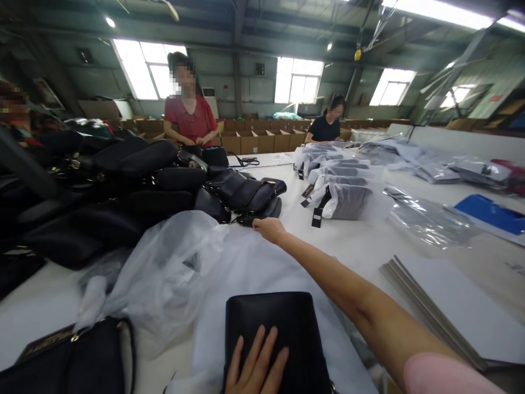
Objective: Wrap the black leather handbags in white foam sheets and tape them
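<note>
A black bag (279, 314) lies on white wrapping sheets at the bottom centre. My left hand (258, 364) rests flat on it with the fingers spread. Stretched out past the bag, my right hand (268, 229) has its fingers closed at the far edge of the white sheet (262, 262), beside the black bags; what they grip is too small to make out. Crumpled translucent plastic (168, 273) lies left of the sheet. Another black bag (94, 361) with a strap and a printed tag sits at the lower left.
Black bags (164, 180) are piled at the left. Wrapped bags with black tags (348, 201) stand in a row beyond my right arm. Grey boards (463, 306), clear plastic (430, 221) and a blue sheet (492, 213) lie right. Two people stand across the table; another is far left.
</note>
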`<state>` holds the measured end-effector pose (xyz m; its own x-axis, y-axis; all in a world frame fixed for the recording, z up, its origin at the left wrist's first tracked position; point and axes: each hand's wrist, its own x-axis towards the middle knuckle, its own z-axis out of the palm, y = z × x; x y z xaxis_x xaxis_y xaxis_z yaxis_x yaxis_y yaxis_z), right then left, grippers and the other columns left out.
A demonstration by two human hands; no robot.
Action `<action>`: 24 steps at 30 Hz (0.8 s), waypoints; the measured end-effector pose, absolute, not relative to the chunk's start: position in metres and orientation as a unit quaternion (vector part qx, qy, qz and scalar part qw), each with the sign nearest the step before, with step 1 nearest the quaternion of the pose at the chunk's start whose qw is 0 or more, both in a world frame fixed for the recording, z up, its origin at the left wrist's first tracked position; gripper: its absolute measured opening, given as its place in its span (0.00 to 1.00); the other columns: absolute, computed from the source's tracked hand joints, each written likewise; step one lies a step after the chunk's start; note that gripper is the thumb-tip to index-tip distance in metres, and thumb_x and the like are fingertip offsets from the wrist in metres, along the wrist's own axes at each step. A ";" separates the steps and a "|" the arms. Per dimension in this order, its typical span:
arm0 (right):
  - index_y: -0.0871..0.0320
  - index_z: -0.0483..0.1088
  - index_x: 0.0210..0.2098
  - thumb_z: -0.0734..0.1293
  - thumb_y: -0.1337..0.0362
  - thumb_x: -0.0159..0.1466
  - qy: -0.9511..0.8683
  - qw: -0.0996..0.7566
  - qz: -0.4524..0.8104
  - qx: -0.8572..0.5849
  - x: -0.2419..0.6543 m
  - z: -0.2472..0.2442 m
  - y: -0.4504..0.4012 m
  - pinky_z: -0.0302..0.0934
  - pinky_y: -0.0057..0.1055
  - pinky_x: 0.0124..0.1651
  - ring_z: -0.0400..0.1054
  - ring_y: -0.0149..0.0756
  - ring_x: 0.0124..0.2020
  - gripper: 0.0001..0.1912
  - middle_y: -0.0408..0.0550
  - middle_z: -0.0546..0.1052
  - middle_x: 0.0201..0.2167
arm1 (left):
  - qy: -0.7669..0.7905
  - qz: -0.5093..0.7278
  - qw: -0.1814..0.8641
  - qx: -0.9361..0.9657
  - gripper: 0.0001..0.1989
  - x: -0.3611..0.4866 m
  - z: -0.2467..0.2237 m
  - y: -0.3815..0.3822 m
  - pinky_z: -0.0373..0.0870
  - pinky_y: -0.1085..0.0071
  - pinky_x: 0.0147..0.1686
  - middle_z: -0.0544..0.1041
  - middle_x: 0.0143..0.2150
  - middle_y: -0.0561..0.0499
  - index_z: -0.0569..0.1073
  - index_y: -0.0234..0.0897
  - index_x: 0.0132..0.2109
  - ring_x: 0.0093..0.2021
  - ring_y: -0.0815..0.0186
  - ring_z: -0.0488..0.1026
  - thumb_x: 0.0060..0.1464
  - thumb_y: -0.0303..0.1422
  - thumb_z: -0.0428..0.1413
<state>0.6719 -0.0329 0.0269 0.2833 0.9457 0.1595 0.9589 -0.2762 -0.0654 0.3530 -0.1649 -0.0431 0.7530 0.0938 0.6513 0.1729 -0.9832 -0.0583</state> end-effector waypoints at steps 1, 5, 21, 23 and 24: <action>0.56 0.76 0.43 0.64 0.61 0.71 -0.600 0.084 -0.056 -0.794 0.671 0.028 -0.037 0.67 0.31 0.42 0.76 0.34 0.40 0.09 0.46 0.80 0.40 | -0.054 -0.347 0.069 -0.934 0.21 0.353 -0.042 -0.163 0.39 0.52 0.72 0.73 0.62 0.49 0.69 0.46 0.63 0.70 0.60 0.58 0.68 0.43 0.47; 0.49 0.78 0.41 0.64 0.62 0.70 -0.612 0.136 -0.106 -0.772 0.667 0.036 -0.057 0.66 0.29 0.40 0.75 0.35 0.44 0.10 0.41 0.79 0.52 | -0.001 -0.310 0.117 -0.944 0.31 0.350 -0.035 -0.158 0.56 0.52 0.67 0.72 0.63 0.43 0.67 0.40 0.65 0.65 0.54 0.66 0.62 0.52 0.51; 0.55 0.72 0.43 0.62 0.70 0.68 -0.738 0.279 -0.256 -0.559 0.580 0.092 -0.203 0.36 0.53 0.73 0.72 0.37 0.48 0.08 0.45 0.81 0.43 | -0.134 -0.219 -0.162 -0.953 0.24 0.332 0.040 -0.165 0.72 0.58 0.59 0.70 0.65 0.49 0.65 0.46 0.64 0.62 0.60 0.70 0.62 0.31 0.57; 0.55 0.72 0.43 0.62 0.71 0.68 -0.741 0.274 -0.259 -0.556 0.565 0.089 -0.227 0.37 0.54 0.73 0.72 0.36 0.49 0.08 0.45 0.81 0.44 | -0.181 -0.328 -0.124 -0.919 0.21 0.329 0.055 -0.157 0.72 0.63 0.58 0.72 0.62 0.47 0.66 0.45 0.63 0.61 0.62 0.71 0.64 0.30 0.55; 0.55 0.72 0.43 0.62 0.71 0.68 -0.741 0.273 -0.259 -0.556 0.557 0.087 -0.239 0.38 0.53 0.73 0.72 0.36 0.49 0.09 0.44 0.81 0.44 | -0.199 -0.370 -0.078 -0.904 0.22 0.328 0.064 -0.154 0.69 0.60 0.60 0.72 0.63 0.46 0.66 0.45 0.63 0.62 0.60 0.69 0.64 0.31 0.55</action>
<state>0.5570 -0.2385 0.0873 -0.2334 0.6829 0.6923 0.9654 0.2477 0.0812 0.3277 -0.1543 0.0638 0.6470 0.4173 0.6382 0.3011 -0.9088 0.2889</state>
